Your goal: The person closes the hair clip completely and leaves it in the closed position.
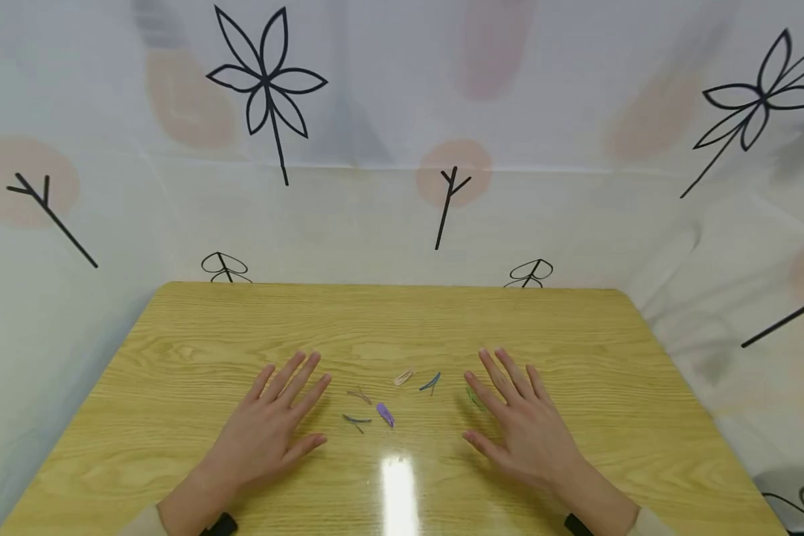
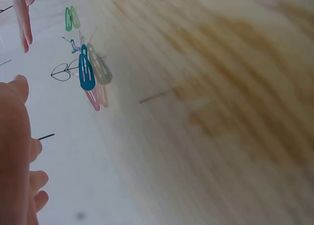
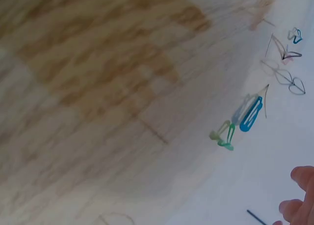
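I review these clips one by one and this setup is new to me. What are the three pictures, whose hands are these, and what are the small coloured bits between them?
No machine here: a person wears one camera on the head and one on each wrist. The head view looks down on a wooden table. The left hand and right hand lie flat on it, fingers straight, holding nothing. Between them lie small hair clips: a purple clip, a beige clip, a blue clip and a green clip beside the right hand. The wrist views show the same clips from low down, close to the tabletop.
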Demonstrator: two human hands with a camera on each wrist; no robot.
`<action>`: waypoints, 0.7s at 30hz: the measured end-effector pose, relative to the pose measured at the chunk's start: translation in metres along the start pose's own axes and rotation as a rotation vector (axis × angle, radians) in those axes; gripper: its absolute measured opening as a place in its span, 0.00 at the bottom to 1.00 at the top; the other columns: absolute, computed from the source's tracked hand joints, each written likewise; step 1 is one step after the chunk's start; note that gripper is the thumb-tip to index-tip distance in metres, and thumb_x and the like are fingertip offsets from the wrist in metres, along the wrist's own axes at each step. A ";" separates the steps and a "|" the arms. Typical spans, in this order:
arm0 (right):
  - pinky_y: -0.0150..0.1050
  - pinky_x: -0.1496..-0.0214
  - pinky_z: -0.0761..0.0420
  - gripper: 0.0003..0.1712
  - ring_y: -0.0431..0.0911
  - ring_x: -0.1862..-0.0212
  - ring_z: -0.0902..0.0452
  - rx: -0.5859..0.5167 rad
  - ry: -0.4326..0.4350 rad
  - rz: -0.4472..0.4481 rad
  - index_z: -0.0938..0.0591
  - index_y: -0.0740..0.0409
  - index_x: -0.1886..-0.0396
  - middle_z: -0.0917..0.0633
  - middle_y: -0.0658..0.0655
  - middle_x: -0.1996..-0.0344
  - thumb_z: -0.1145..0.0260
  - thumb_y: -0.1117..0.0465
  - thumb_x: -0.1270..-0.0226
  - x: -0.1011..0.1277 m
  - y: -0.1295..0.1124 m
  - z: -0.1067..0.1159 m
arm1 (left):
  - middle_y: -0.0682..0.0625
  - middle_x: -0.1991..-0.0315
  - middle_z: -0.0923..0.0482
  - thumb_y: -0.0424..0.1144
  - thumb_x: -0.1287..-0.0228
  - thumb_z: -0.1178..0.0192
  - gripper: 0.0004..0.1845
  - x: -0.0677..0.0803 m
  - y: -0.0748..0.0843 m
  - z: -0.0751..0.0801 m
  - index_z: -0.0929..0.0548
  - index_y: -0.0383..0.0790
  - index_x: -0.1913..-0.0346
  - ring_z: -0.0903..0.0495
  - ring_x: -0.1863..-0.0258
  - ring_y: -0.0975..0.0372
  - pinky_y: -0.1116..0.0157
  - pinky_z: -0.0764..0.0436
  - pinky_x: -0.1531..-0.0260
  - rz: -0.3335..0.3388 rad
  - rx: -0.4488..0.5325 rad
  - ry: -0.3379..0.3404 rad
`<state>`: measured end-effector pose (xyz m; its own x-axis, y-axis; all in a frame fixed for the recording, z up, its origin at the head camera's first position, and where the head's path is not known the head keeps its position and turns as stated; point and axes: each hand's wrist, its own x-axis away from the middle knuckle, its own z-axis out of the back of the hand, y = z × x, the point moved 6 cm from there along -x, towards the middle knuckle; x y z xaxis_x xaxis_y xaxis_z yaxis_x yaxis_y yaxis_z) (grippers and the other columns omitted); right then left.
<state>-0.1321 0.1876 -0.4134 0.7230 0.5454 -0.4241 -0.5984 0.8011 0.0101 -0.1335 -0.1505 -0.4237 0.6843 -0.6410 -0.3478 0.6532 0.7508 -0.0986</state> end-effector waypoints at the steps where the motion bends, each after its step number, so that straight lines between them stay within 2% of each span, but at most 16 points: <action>1: 0.54 0.24 0.66 0.43 0.59 0.23 0.51 -0.004 0.000 -0.001 0.28 0.54 0.28 0.45 0.58 0.22 0.53 0.29 0.28 0.000 0.000 0.000 | 0.42 0.21 0.51 0.64 0.32 0.47 0.39 0.000 0.001 0.000 0.34 0.43 0.25 0.51 0.24 0.47 0.47 0.57 0.28 -0.006 0.004 0.001; 5: 0.50 0.24 0.65 0.42 0.58 0.24 0.48 -0.019 -0.006 -0.008 0.29 0.54 0.28 0.41 0.59 0.23 0.51 0.30 0.28 0.000 -0.003 -0.001 | 0.42 0.23 0.46 0.62 0.27 0.53 0.35 0.000 0.004 -0.002 0.31 0.44 0.26 0.48 0.24 0.49 0.47 0.49 0.30 -0.038 0.018 0.008; 9: 0.57 0.27 0.47 0.41 0.56 0.25 0.46 -0.026 -0.012 -0.021 0.28 0.54 0.28 0.38 0.59 0.25 0.47 0.32 0.29 -0.001 -0.005 -0.003 | 0.44 0.24 0.42 0.62 0.25 0.56 0.33 -0.001 0.006 -0.001 0.29 0.43 0.28 0.42 0.26 0.50 0.48 0.43 0.31 -0.065 0.028 0.028; 12: 0.61 0.34 0.35 0.40 0.56 0.25 0.44 -0.048 -0.010 -0.023 0.28 0.55 0.28 0.37 0.59 0.25 0.42 0.35 0.30 -0.002 -0.007 -0.006 | 0.44 0.27 0.36 0.60 0.26 0.51 0.32 -0.003 0.008 0.000 0.26 0.42 0.31 0.34 0.31 0.50 0.48 0.35 0.35 -0.073 0.045 0.046; 16: 0.58 0.36 0.31 0.38 0.56 0.27 0.39 -0.087 0.017 -0.018 0.27 0.57 0.29 0.35 0.59 0.26 0.44 0.36 0.27 -0.003 -0.010 -0.009 | 0.45 0.33 0.27 0.55 0.31 0.41 0.30 -0.004 0.009 0.000 0.23 0.42 0.33 0.26 0.37 0.52 0.50 0.28 0.40 -0.029 0.121 0.041; 21: 0.54 0.38 0.27 0.36 0.55 0.31 0.33 -0.118 0.048 -0.040 0.27 0.57 0.29 0.29 0.60 0.30 0.43 0.39 0.26 -0.006 -0.012 -0.009 | 0.51 0.40 0.21 0.52 0.32 0.38 0.24 -0.008 0.011 -0.003 0.19 0.46 0.37 0.22 0.43 0.59 0.54 0.24 0.44 0.059 0.212 0.022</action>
<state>-0.1324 0.1729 -0.4192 0.7315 0.4986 -0.4651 -0.6076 0.7862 -0.1129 -0.1325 -0.1364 -0.4246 0.7177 -0.5913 -0.3677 0.6673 0.7350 0.1204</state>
